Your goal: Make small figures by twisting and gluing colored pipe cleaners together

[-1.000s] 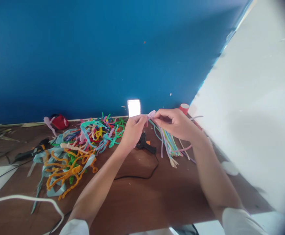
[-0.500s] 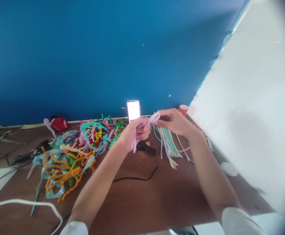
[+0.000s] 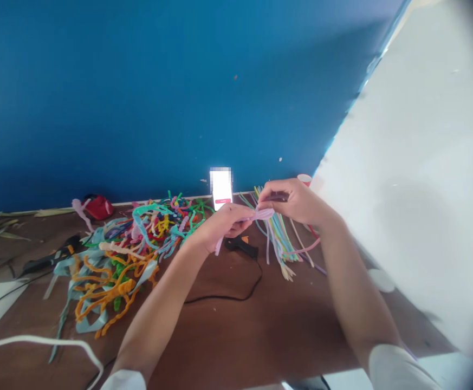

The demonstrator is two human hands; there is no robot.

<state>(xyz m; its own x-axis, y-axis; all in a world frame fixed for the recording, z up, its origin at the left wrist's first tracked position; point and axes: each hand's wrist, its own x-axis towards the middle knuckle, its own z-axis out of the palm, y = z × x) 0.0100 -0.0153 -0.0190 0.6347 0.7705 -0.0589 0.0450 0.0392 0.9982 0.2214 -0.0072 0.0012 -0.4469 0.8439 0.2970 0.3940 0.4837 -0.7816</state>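
Pale purple pipe cleaners (image 3: 265,214), folded into a small looped bundle, are held in the air above the table. My left hand (image 3: 231,221) is closed around the bundle, and its loose ends stick out below the palm. The fingertips of my right hand (image 3: 291,199) pinch at the bundle just behind its looped end; exactly which strand they hold is hard to make out. Behind and below my right hand lies a sheaf of straight pastel pipe cleaners (image 3: 280,244). A black glue gun (image 3: 242,247) rests on the table under my left hand.
A heap of bent, coloured pipe cleaners (image 3: 159,222) and orange twisted ones (image 3: 110,292) covers the left side. A lit phone (image 3: 221,187) leans on the blue wall. Another black tool (image 3: 49,260), a white cable (image 3: 37,339), a red cup (image 3: 304,179) and a white disc (image 3: 381,280) surround the workspace.
The bundle's looped end has swung down and to the right, from pointing upward to lying nearly level. My right fingers have shifted from beside the loop to above it.
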